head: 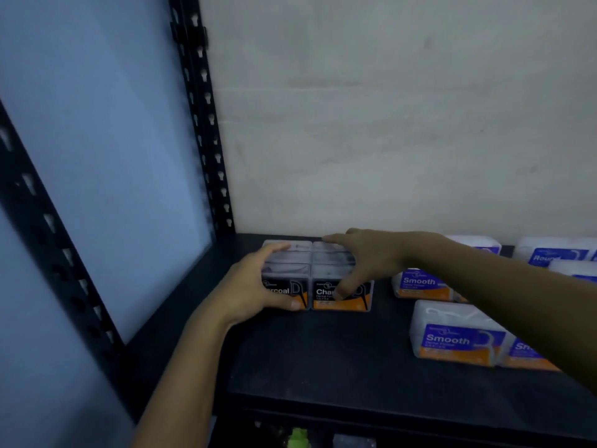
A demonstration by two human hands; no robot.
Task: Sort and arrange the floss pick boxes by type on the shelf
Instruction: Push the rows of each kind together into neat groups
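Two columns of black-and-orange Charcoal floss pick boxes stand side by side at the back left of the black shelf (323, 367). My left hand (250, 287) grips the left column (286, 270), fingers over its top and thumb at the front bottom. My right hand (365, 257) reaches across the right column (329, 270), fingers on its back edge and thumb on the front label. To the right lie blue-and-orange Smooth boxes (455, 337) (420, 284) and a Round box (555, 255) near the wall.
A black slotted upright (203, 118) stands at the shelf's back left corner, another (48, 227) at the front left, with a pale panel between. A white wall backs the shelf. Items on a lower shelf (300, 438) show at the bottom edge.
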